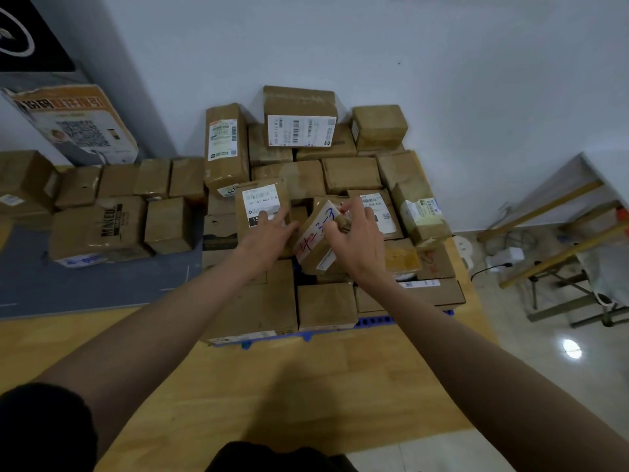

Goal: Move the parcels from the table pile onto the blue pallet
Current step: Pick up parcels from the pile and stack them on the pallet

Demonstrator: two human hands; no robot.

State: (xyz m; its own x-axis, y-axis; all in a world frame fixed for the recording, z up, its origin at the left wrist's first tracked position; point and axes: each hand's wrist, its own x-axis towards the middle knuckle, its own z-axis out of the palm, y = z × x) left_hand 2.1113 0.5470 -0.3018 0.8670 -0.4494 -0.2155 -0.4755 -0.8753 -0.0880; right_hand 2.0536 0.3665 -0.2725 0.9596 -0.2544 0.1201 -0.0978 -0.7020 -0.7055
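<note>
Two hands work over a heap of brown cardboard parcels stacked on the blue pallet (372, 322), whose edge shows under the front boxes. Between the hands sits a small parcel (315, 243) with red and blue handwriting on its white label. It is tilted, its long axis running from the lower left up toward the upper right, the labelled face turned up and to the left.

The right hand (355, 238) lies on the parcel's right side and far end, fingers curled over its upper edge and gripping it. The left hand (269, 238) is just left of the parcel, fingers straight and spread, resting on the neighbouring labelled box (262, 206) and reaching toward the small parcel's left face; whether it touches that face I cannot tell.

More parcels rise in tiers toward the white wall (442, 80). A separate row of boxes (112, 212) stands to the left on a grey mat (102, 287). The pallet sits on a wooden floor (272, 386).
</note>
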